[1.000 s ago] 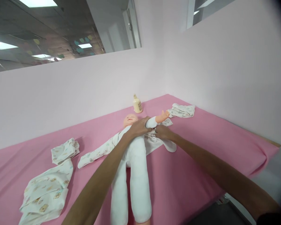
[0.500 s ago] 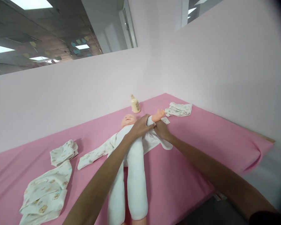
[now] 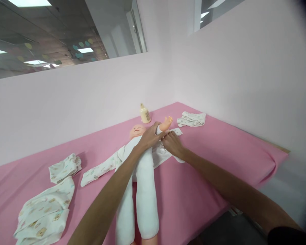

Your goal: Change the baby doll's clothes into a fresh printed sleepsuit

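A baby doll (image 3: 146, 190) with a white cloth body lies on its back, head toward the wall. Its arm on the left is inside the sleeve of a printed baby shirt (image 3: 99, 173); the rest of the shirt spreads out on the right. My left hand (image 3: 151, 136) is closed around the doll's other arm (image 3: 165, 124), whose bare hand points up. Just beside it, my right hand (image 3: 172, 143) is closed on the shirt's cloth by that arm. The fingertips of my right hand are partly hidden.
Printed baby clothes (image 3: 46, 211) and a folded printed cloth (image 3: 65, 168) lie at the left. Another folded cloth (image 3: 191, 119) is at the back right. A cream pump bottle (image 3: 145, 114) stands behind the doll's head. Walls border the pink-covered table (image 3: 219, 149) behind and right.
The doll's forearm has tilted more upright in my left hand. My right hand has shifted slightly left, closer to that arm. The view has moved a little.
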Demonstrator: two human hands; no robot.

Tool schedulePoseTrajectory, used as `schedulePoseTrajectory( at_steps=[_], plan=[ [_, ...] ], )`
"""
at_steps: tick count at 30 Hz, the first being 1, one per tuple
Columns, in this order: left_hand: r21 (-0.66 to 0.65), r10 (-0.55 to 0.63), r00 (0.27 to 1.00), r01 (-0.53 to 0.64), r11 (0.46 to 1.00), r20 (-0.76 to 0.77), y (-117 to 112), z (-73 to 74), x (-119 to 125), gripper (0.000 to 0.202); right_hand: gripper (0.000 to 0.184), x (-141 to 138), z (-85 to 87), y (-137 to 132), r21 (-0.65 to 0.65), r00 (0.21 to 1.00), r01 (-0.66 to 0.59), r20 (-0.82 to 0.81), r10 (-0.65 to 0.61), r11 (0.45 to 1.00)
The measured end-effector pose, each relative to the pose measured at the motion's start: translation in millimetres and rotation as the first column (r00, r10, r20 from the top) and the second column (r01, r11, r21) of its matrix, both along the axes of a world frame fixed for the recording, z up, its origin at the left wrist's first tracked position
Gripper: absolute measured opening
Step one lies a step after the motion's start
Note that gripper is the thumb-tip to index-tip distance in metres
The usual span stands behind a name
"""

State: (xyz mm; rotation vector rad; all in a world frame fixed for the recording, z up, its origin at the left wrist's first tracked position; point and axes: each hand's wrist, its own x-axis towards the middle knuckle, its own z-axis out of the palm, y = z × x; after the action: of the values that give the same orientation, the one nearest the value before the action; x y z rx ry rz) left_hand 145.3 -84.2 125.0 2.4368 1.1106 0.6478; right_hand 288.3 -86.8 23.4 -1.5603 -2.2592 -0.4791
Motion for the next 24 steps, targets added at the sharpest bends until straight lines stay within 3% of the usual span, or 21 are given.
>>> schedulePoseTrajectory(
  at_steps=[6,12,16,24],
  plan=[
    [-0.012,-0.020,0.998,0.020,1.000,0.058,0.5,-2.4,-0.2,0.039,0.037,15.5,10.0,-1.6,0.003,0.961,0.137,-0.242,-0.133,0.991],
    [-0.023,-0.020,0.998,0.022,0.999,0.068,2.2,-4.5,0.0,0.038,0.034,13.7,4.7,-2.2,0.015,0.975,-0.094,-0.203,0.095,0.995],
    [-0.025,-0.014,0.998,0.015,1.000,0.058,1.2,-3.4,-0.1,0.041,0.031,7.0,7.4,-6.4,0.028,0.974,-0.167,-0.153,0.170,0.985],
    [-0.019,0.004,1.000,-0.004,1.000,0.011,1.3,-3.2,0.2,0.043,0.017,-0.9,-3.7,-5.1,-0.287,0.980,-0.071,-0.196,0.014,0.955]
  ],
)
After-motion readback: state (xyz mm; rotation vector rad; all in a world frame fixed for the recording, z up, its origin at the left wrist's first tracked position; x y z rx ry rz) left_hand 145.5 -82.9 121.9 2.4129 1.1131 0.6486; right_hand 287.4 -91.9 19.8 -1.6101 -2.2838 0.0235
